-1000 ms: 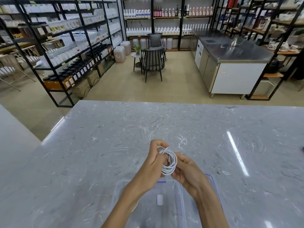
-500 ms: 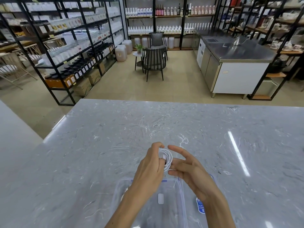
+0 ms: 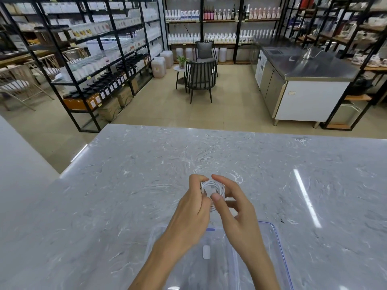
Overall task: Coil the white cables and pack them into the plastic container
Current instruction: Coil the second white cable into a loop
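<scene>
Fingers (image 3: 216,196) of both hands pinch white cable coil (image 3: 213,188), held above desk (image 3: 125,185) just beyond plastic container (image 3: 276,243) | step: finishing coil, likely | next: lower coil into container without loops springing loose

You are looking at an evenly lit indoor scene, bright but soft, with light coming from overhead. A long white streak of glare (image 3: 306,197) crosses the polished grey table (image 3: 125,195) on the right, and a smaller glint marks its left edge. Shadows are faint. The wide-angle lens bends the shelves (image 3: 83,59) and table edges near the borders. Distant shelving looks slightly soft and hazy.
</scene>
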The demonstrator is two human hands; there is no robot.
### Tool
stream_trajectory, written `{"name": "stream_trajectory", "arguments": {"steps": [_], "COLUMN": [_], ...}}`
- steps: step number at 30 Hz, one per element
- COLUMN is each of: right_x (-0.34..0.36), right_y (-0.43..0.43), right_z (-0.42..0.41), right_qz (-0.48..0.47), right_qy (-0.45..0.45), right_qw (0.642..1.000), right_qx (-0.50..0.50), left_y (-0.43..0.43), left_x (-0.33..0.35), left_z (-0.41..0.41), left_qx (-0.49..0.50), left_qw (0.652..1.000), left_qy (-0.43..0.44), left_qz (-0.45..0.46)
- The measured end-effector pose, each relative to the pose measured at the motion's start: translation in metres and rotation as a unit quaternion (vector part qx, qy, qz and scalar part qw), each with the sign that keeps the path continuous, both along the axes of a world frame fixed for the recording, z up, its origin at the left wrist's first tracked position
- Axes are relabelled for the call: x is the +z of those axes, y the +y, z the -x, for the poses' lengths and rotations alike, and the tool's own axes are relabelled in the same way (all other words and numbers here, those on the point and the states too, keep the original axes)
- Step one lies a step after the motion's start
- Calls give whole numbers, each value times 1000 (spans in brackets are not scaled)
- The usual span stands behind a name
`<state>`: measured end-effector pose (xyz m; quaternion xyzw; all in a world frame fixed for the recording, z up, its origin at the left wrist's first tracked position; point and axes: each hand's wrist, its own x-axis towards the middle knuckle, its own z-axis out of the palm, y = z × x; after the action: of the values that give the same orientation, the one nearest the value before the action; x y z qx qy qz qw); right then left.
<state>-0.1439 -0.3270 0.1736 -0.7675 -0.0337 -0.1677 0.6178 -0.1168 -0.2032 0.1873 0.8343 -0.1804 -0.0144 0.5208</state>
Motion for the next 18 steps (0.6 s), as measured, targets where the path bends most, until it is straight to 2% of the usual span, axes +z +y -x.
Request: {"name": "stream_trajectory", "arguments": {"steps": [2, 3, 5, 7, 10, 12, 15, 18], "right_x": [-2, -1, 2, 7, 10, 10, 5, -2], "right_y": [4, 3, -4, -12, -10, -4, 3, 8], "right_z": [0, 0, 0, 3, 6, 6, 5, 3], "right_qz": [45, 21, -97, -208, -281, -250, -122, -19], "right_qy": [-3, 4, 33, 57, 65, 41, 3, -32], "right_qw": [998, 999, 994, 972, 952, 967, 991, 991], "right_qx": [-35, -33, 24, 91, 99, 30, -58, -130], "left_y": [0, 0, 1, 0, -3, -7, -10, -10], "left_x": [2, 3, 4, 5, 7, 7, 6, 3], "left_z": [1, 2, 4, 5, 5, 5, 8, 9], "left_qx": [-3, -3, 7, 6, -9, -21, -28, -23], "left_qw": [1000, 1000, 1000, 1000, 1000, 999, 999, 999], "left_qy": [-10, -15, -26, -30, -16, -9, 14, 22], "left_qz": [-1, 0, -4, -8, -18, -30, -14, -3]}}
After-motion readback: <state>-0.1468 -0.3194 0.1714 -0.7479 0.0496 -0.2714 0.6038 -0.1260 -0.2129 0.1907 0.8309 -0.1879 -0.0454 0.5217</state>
